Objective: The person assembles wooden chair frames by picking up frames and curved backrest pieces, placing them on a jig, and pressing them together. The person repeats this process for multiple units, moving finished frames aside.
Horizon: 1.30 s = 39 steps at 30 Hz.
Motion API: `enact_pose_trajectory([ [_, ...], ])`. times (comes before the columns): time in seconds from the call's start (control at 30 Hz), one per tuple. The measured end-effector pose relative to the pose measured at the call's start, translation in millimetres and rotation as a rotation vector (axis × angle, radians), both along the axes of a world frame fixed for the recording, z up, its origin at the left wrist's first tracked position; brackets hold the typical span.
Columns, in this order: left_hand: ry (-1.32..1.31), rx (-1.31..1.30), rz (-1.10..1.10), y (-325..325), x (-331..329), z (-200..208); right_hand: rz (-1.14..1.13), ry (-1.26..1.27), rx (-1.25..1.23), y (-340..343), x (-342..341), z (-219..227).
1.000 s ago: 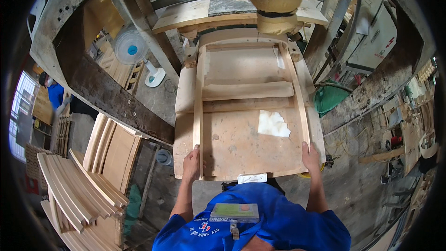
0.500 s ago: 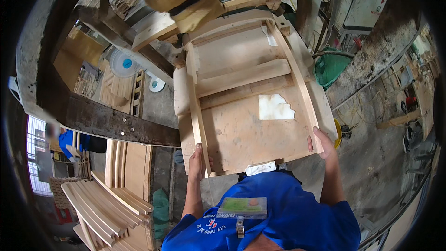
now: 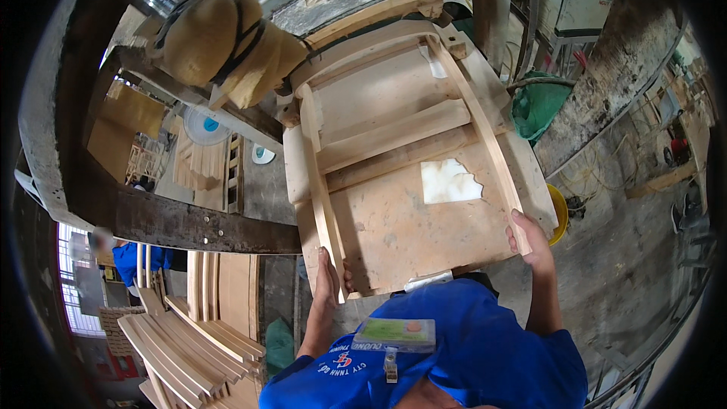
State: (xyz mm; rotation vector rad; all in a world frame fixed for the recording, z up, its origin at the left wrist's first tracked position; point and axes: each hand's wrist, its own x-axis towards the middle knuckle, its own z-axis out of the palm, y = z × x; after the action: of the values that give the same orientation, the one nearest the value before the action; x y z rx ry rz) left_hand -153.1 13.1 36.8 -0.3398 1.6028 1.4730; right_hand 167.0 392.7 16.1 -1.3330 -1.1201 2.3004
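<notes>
Slanting now toward the lower right of the head view, where a second ago it stood almost straight, the wooden frame [image 3: 488, 148] lies over the table [image 3: 401, 235]. Since the table tilts with it, much of this looks like a turned viewpoint; the tan bundle [image 3: 208, 38] has shifted to the upper left too. The right hand [image 3: 530, 238] now shows its fingers curled around the near end of the right rail. The left hand [image 3: 329, 276] grips the left rail, fingertips showing on its inner side. I judge the frame to be firmly held at both near ends.
</notes>
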Motion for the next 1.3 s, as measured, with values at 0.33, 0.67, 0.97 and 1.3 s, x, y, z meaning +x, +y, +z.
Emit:
enact_pose_trajectory([
  [0.33,0.003,-0.004,0.004,0,-2,4,-0.026,-0.019,0.000,-2,-3,6],
  [0.67,0.034,-0.013,-0.006,-6,-4,-9,0.016,0.034,-0.030,1,-1,6],
  [0.97,0.047,0.015,-0.051,-9,-4,-16,0.017,0.026,-0.005,-3,-3,-1],
  [1.3,0.031,-0.003,-0.045,-8,-5,-18,0.023,0.033,-0.006,0,-1,-6],
])
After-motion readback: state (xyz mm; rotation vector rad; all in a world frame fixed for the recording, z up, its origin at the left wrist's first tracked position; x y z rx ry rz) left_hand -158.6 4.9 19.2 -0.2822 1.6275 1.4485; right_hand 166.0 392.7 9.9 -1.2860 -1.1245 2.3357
